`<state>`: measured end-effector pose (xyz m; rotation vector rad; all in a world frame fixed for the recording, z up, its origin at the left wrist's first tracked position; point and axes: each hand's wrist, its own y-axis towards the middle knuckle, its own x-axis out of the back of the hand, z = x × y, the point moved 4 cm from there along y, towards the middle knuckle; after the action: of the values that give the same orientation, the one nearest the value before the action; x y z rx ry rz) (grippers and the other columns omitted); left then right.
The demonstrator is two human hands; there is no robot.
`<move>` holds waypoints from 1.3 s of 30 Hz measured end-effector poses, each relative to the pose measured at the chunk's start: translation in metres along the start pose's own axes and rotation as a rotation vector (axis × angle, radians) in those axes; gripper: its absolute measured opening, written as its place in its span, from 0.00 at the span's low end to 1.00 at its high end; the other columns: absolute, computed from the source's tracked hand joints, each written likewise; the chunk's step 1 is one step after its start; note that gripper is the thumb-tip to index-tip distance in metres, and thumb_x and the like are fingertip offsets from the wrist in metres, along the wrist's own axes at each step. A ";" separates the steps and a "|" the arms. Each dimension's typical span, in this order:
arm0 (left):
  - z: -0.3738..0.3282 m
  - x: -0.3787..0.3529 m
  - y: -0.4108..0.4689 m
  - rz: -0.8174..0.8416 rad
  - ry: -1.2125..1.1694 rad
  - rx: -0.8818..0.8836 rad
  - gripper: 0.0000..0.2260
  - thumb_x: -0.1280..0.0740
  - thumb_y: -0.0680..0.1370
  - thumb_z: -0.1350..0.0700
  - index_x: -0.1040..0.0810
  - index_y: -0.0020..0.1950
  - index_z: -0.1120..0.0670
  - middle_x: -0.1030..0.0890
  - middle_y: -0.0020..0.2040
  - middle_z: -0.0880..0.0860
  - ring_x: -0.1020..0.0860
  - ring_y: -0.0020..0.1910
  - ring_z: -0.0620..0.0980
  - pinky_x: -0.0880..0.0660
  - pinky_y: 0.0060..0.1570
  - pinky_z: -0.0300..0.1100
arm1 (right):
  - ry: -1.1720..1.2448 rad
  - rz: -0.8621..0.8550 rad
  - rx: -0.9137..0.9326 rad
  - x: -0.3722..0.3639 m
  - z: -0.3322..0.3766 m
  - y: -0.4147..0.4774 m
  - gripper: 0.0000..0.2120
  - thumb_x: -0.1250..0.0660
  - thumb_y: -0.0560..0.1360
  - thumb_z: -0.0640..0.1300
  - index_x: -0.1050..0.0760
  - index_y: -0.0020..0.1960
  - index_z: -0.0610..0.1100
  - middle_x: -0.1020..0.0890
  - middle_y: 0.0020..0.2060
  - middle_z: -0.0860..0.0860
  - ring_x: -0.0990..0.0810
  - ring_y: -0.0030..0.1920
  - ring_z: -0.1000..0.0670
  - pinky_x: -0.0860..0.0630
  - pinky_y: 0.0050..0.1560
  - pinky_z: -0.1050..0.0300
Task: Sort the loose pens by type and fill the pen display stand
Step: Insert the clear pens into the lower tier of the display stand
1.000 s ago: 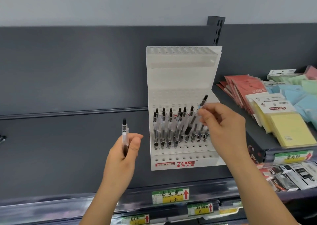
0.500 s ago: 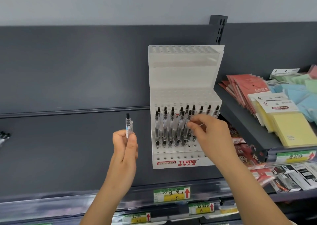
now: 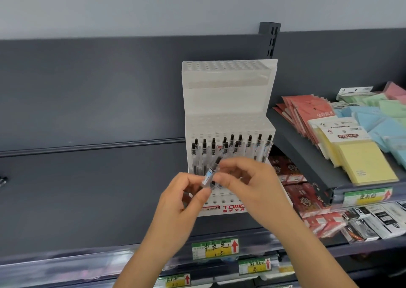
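Pinching one pen (image 3: 210,174) from both sides: left hand (image 3: 182,202) with thumb and curled fingers on the lower barrel, right hand (image 3: 250,186) with curled fingertips on the upper barrel. Held tilted, black top leaning right, just in front of the lower rows of the stand (image 3: 228,103). Behind, more pens (image 3: 231,148) upright in its holes. To the right, sticky notes (image 3: 364,158) on a sloped shelf (image 3: 307,160).

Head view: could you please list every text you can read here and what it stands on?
"TOME", with "图米文具" beneath: pen display stand front.
"STICKY NOTE": header of the yellow sticky notes pack.
"中性笔", "1.5": handwritten shelf price tag.
"金榜题名" (faint): red packets.
Label on the held pen, lower price tags: too blurred to read.
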<state>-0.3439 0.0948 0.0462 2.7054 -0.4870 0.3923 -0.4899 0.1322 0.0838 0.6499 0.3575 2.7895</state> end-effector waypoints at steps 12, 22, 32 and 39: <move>0.019 0.006 0.001 -0.031 0.634 -0.148 0.10 0.33 0.73 0.45 0.20 0.52 0.46 0.27 0.47 0.38 0.28 0.49 0.38 0.35 0.49 0.29 | 0.152 -0.320 0.020 0.051 -0.003 0.002 0.06 0.33 0.73 0.39 0.22 0.43 0.51 0.17 0.36 0.53 0.18 0.36 0.55 0.22 0.40 0.66; 0.032 0.010 0.001 -0.085 0.755 -0.213 0.07 0.25 0.68 0.56 0.17 0.45 0.52 0.22 0.40 0.45 0.30 0.40 0.41 0.39 0.43 0.25 | -0.144 -0.433 0.037 0.059 -0.013 0.023 0.06 0.30 0.73 0.43 0.20 0.49 0.46 0.18 0.38 0.56 0.19 0.40 0.57 0.23 0.46 0.62; 0.033 0.008 0.000 -0.095 0.784 -0.265 0.07 0.24 0.67 0.57 0.17 0.44 0.53 0.21 0.40 0.46 0.26 0.38 0.44 0.35 0.41 0.28 | -0.417 -0.270 0.036 0.035 -0.032 0.025 0.07 0.31 0.74 0.45 0.19 0.46 0.42 0.22 0.33 0.54 0.23 0.35 0.54 0.26 0.40 0.60; 0.032 0.007 -0.001 -0.092 0.798 -0.265 0.07 0.25 0.68 0.56 0.17 0.45 0.53 0.21 0.40 0.47 0.24 0.38 0.45 0.28 0.39 0.35 | -0.377 -0.275 0.012 0.036 -0.040 0.024 0.07 0.31 0.73 0.48 0.20 0.49 0.46 0.23 0.36 0.58 0.25 0.38 0.62 0.30 0.40 0.72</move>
<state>-0.3306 0.0814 0.0196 2.0724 -0.1598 1.2039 -0.5445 0.1134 0.0704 1.0218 0.3537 2.3448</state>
